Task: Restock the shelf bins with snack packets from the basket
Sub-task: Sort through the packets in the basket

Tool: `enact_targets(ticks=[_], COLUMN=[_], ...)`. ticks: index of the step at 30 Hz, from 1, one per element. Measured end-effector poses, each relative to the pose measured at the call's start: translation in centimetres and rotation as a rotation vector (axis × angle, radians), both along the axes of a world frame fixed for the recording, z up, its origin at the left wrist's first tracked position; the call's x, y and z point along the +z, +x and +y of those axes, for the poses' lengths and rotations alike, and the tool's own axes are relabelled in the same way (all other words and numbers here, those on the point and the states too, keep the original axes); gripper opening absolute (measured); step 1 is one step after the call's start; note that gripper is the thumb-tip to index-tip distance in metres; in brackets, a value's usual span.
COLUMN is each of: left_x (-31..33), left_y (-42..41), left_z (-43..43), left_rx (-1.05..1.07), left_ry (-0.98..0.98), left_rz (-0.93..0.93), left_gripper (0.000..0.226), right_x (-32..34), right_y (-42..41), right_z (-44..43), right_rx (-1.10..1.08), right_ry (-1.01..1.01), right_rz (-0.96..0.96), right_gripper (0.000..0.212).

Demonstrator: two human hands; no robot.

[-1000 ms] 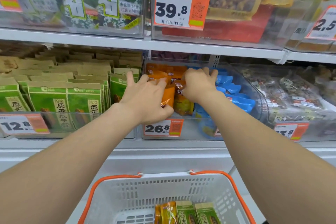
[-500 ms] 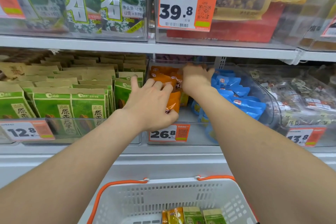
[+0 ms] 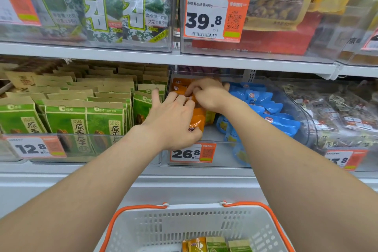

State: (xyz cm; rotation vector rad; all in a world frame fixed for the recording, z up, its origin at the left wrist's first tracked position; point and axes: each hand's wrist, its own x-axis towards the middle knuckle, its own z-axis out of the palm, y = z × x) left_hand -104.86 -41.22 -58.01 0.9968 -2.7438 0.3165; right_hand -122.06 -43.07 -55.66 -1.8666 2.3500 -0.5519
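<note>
Orange snack packets [image 3: 198, 121] stand in a row in the clear shelf bin [image 3: 223, 149] that carries the 26.8 price tag. My left hand [image 3: 170, 121] grips the front packets, fingers over their tops and thumb curled under the lower edge, index finger raised. My right hand [image 3: 207, 94] reaches deeper into the same bin, its curled fingers pinching the tops of the rear orange packets [image 3: 179, 87]. Below, the white basket [image 3: 180, 223] with orange handles holds an orange packet [image 3: 194, 244] and green packets [image 3: 217, 244].
Blue packets [image 3: 266, 106] fill the right half of the same bin. Green seed bags [image 3: 86, 120] fill the bin to the left, and clear-wrapped snacks [image 3: 339, 112] the bin to the right. The upper shelf edge [image 3: 184, 59] hangs close above my hands.
My right hand has slid from the middle of the orange row toward the back of the bin. My left hand stays on the front packets.
</note>
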Motion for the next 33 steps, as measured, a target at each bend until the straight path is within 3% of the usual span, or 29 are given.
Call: enact_targets(ticks=[9, 14, 18, 25, 33], left_x=[0.1, 0.3, 0.2, 0.2, 0.1], left_y=[0.2, 0.3, 0.2, 0.4, 0.7], left_z=[0.0, 0.2, 0.1, -0.1, -0.4], left_rx=[-0.015, -0.012, -0.010, -0.031, -0.042], left_ry=[0.005, 0.004, 0.003, 0.024, 0.016], left_rz=[-0.023, -0.019, -0.011, -0.006, -0.006], left_gripper=[0.066, 0.074, 0.077, 0.063, 0.059], right_x=[0.3, -0.1, 0.3, 0.1, -0.5], right_y=[0.7, 0.4, 0.2, 0.3, 0.1], right_z=[-1.4, -2.3, -3.0, -3.8, -4.2], right_rx=[-0.023, -0.091, -0.116, -0.052, -0.148], right_ry=[-0.015, -0.040, -0.033, -0.036, -0.177], right_rz=[-0.035, -0.028, 0.156, 0.197, 0.170], right_gripper=[0.045, 0.028, 0.027, 0.013, 0.024])
